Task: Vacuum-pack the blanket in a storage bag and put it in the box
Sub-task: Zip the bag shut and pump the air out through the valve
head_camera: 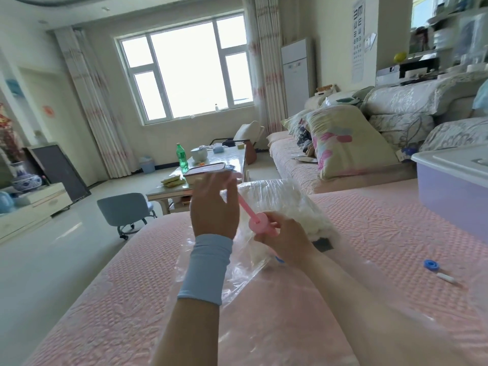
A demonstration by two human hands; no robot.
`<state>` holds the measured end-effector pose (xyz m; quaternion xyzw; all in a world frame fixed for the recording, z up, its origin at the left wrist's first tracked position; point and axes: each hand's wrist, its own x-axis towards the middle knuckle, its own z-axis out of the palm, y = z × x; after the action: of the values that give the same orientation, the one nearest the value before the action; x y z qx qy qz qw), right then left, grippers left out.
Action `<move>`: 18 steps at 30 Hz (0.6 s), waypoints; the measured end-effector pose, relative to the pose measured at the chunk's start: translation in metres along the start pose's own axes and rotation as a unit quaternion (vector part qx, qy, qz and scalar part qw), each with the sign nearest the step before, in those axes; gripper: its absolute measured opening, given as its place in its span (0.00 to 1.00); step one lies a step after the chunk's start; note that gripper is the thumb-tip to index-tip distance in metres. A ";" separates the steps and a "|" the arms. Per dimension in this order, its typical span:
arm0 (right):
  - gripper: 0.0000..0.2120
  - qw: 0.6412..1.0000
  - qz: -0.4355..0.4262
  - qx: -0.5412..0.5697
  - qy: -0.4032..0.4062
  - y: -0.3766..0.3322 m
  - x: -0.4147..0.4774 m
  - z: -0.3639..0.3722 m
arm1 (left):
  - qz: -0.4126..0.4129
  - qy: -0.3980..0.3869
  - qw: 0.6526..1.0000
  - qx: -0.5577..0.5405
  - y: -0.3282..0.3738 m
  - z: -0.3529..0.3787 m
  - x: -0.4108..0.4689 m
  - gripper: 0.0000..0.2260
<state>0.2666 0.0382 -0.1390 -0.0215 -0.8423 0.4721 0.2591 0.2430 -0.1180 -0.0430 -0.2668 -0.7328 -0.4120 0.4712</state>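
1. The bag [211, 262], of clear plastic, lies flat on the pink cover [383, 233] in the middle of the scene, with its near edge towards the person.
2. The blanket [285, 204] is white and sits inside the far part of the bag, seen through the plastic.
3. The pump [260, 223] is pink. Its round body stands on the bag, just near of the blanket. A thin pink rod runs from the body up and to the far left.
4. The right hand [286, 240] grips the round body of the pump, fingers curled round it from the near right side.
5. The left hand [214, 207] is raised to the left of the pump, with a pale blue sleeve [206, 268] on the wrist. The top end of the rod meets its fingers. The fingers are blurred, so whether they grip the rod cannot be told.
6. The box [449, 191] stands at the far right on the same cover, well apart from the bag. Its wall is pale purple and see-through, and a white lid is on it.
7. A blue cap [431, 264] and a small white clip [446, 278] lie on the cover to the right, just beside each other.
8. A low table [232, 159] stands beyond the bag, with a green bottle [181, 155] upright on it.
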 end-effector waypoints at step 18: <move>0.21 1.000 0.002 -0.025 -0.018 0.009 -0.002 0.004 | 0.045 0.088 0.994 -0.039 -0.002 -0.015 -0.001 0.09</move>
<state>0.2647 0.0391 -0.1488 -0.0219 -0.8584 0.4516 0.2425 0.2486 -0.1319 -0.0414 -0.2802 -0.6589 -0.4404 0.5416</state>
